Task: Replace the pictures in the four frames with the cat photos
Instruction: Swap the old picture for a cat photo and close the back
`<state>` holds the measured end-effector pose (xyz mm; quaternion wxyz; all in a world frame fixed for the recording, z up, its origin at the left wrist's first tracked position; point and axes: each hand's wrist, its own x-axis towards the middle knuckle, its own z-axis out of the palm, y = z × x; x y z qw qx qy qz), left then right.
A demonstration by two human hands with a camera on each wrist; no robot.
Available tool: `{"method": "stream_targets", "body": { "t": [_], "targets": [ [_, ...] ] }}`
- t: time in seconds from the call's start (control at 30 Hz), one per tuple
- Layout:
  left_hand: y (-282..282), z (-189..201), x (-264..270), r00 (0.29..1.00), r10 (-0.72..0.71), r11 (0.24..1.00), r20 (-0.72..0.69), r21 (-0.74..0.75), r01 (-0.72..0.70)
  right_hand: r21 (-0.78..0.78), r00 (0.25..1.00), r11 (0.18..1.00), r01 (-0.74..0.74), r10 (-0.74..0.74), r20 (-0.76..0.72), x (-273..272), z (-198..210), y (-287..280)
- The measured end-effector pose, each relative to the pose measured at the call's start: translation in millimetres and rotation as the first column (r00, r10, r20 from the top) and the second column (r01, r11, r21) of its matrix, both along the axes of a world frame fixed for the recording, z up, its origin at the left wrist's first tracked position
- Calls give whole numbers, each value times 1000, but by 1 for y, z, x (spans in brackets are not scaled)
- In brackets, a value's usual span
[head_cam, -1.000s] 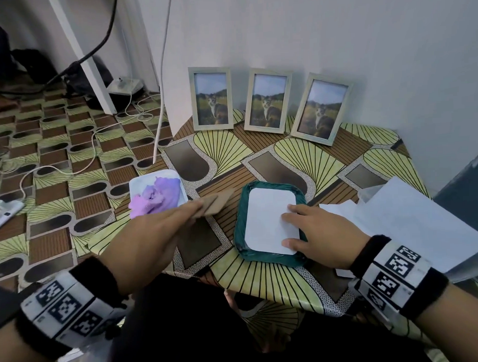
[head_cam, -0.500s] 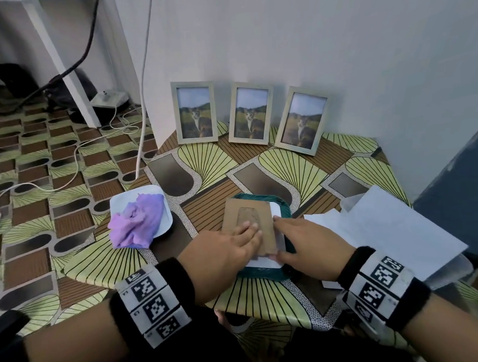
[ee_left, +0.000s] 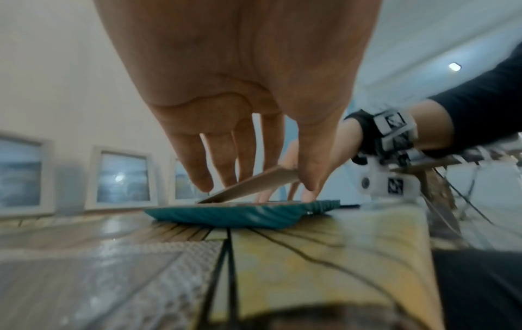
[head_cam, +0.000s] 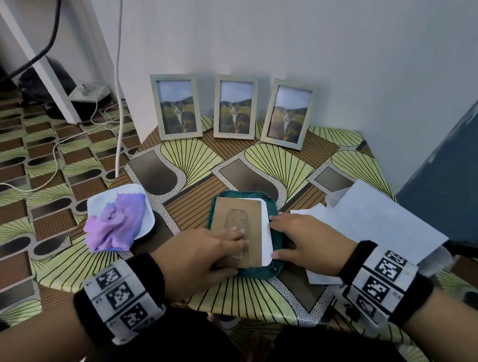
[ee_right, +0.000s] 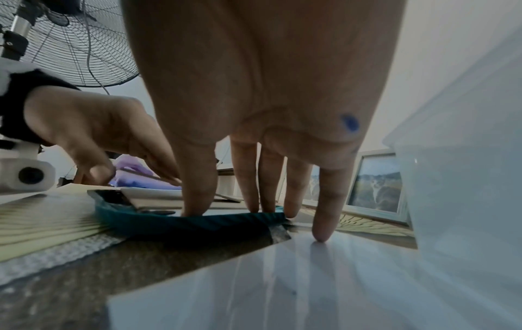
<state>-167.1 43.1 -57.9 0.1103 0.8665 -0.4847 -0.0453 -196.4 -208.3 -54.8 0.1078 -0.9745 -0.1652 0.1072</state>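
Three pale frames with cat photos [head_cam: 177, 107] [head_cam: 236, 107] [head_cam: 287, 114] lean on the wall at the back of the table. Near the front edge a teal frame [head_cam: 243, 193] lies face down, and a photo's white back [head_cam: 265, 234] shows inside it. A brown backing board [head_cam: 233, 210] lies over that photo. My left hand [head_cam: 229, 243] holds the board [ee_left: 254, 184], fingers on top and thumb at its raised near edge. My right hand [head_cam: 286, 238] rests with straight fingers [ee_right: 245, 178] on the teal frame's right rim [ee_right: 197, 223].
A purple cloth [head_cam: 117, 223] lies on a white dish [head_cam: 141, 195] at the left. White sheets [head_cam: 374, 219] and a clear plastic tub [ee_right: 466, 178] sit close to the right. A white cable [head_cam: 118, 103] hangs past the table's back left corner.
My left hand brought the backing board from the left, where it was held up, down onto the photo in the teal frame. My right hand stayed at the frame's right edge.
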Motion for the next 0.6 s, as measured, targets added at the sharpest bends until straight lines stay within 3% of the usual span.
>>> {"method": "stream_targets", "body": {
  "t": [0.1,0.2,0.3,0.43,0.6],
  "targets": [
    [6,4,9,994,64,998,-88,13,-63,2,1000,1000,-11,11,-8,1,-4,0],
    [13,5,19,985,161,965,-65,220,-144,18,1000,1000,-12,12,-22,2,-5,-1],
    [16,1,25,959,233,915,-161,372,-160,21,999,1000,-7,8,-31,2,-6,-2],
    [12,-6,21,961,216,913,-172,385,-137,34,1000,999,-2,3,-29,3,-9,-3],
    [-5,-11,16,975,212,898,-69,407,-167,35,1000,999,-9,10,-28,6,-9,-7]
  ]
}}
